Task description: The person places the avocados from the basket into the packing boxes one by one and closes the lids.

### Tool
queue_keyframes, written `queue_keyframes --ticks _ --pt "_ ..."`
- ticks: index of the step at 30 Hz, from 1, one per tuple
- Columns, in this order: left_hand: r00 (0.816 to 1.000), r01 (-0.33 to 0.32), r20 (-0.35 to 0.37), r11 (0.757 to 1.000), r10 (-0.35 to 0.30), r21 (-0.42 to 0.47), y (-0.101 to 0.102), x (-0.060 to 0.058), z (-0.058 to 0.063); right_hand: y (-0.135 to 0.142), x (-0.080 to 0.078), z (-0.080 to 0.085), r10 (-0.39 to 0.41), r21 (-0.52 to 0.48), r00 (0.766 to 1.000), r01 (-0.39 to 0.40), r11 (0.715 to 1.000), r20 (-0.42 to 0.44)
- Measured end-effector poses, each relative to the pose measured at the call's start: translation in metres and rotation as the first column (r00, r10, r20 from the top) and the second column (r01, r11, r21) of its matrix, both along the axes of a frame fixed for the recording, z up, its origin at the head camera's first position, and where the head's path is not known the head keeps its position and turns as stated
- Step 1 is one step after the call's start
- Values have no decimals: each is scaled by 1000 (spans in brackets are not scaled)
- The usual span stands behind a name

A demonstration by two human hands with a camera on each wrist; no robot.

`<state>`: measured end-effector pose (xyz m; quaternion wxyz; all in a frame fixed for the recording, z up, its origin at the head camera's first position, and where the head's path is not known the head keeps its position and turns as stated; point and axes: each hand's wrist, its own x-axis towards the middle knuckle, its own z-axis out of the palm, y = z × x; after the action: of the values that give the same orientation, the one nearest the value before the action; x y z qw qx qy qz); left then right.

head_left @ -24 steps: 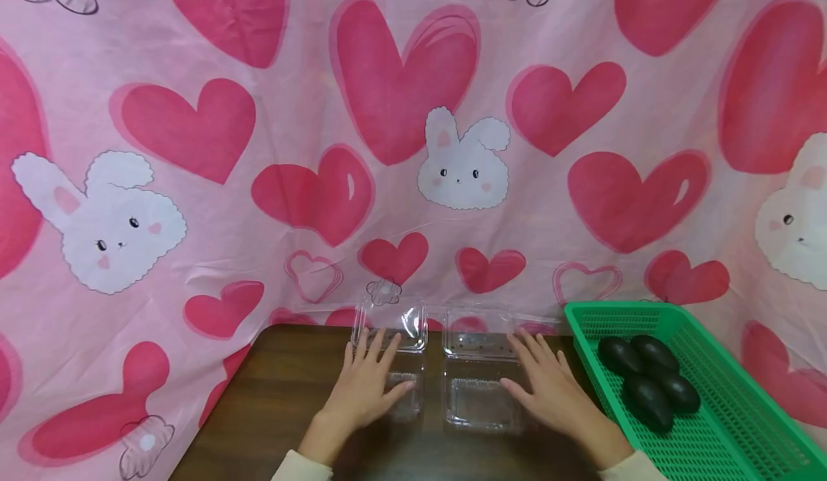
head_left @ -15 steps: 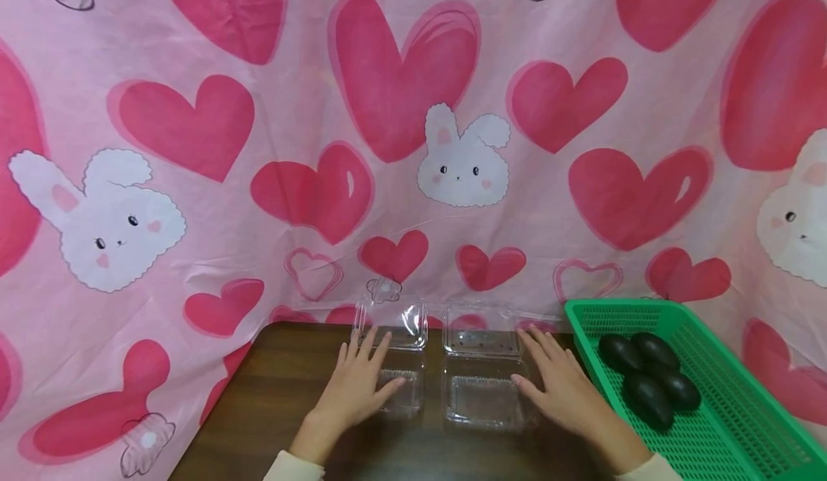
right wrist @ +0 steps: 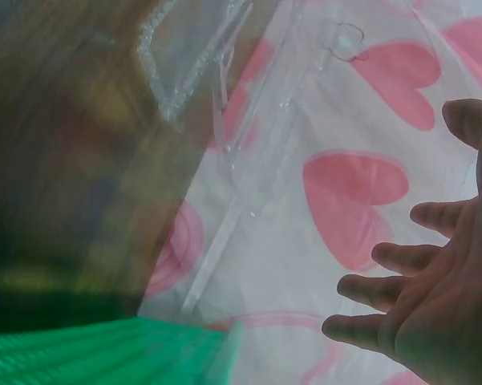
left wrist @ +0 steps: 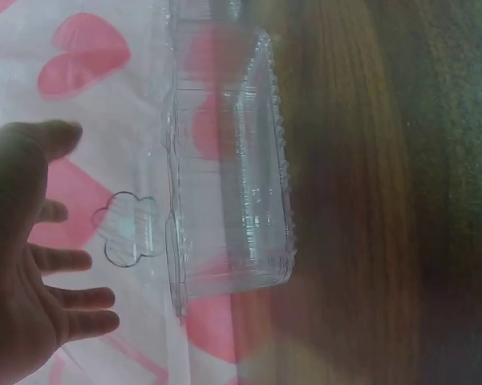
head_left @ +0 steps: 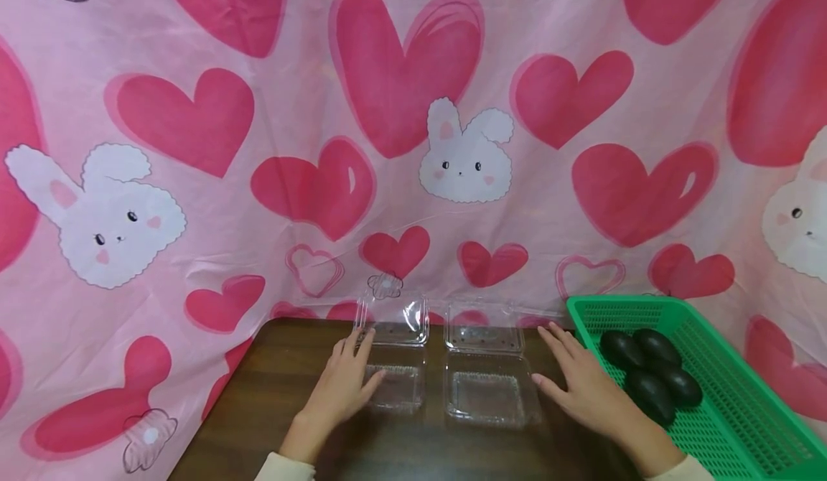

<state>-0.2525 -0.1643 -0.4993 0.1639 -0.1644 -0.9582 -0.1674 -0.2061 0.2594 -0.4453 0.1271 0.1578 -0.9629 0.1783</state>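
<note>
Two clear plastic clamshell boxes stand side by side on the table, their lids raised at the back: the left box [head_left: 407, 389] and the right box [head_left: 491, 398]. My left hand [head_left: 336, 388] hovers at the left box's outer side, fingers spread, holding nothing; whether a fingertip touches the box I cannot tell. In the left wrist view this left hand [left wrist: 32, 265] appears apart from the left box [left wrist: 232, 176]. Between the right box and the basket, my right hand [head_left: 591, 395] has its fingers extended and holds nothing. The right wrist view shows the right hand [right wrist: 433, 305] with spread fingers.
A green plastic basket [head_left: 743, 366] stands at the right, with several dark oval fruits, apparently avocados [head_left: 649, 395], at its left side. The brown wooden table [head_left: 271, 395] ends at a pink heart-and-rabbit cloth [head_left: 543, 222] behind.
Both hands have moved apart: the left hand leftward from the left box, the right hand rightward from the right box toward the basket. The boxes and the dark fruits stay in place.
</note>
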Motion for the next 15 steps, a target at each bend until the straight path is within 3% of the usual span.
queue_keyframes --ticks 5,15 --pt "999 -49 17 998 49 41 -6 -1 -2 8 3 11 29 10 999 -29 1000 -35" --pt "983 -122 162 968 87 219 -19 -2 -5 21 6 35 50 27 999 -50 998 1"
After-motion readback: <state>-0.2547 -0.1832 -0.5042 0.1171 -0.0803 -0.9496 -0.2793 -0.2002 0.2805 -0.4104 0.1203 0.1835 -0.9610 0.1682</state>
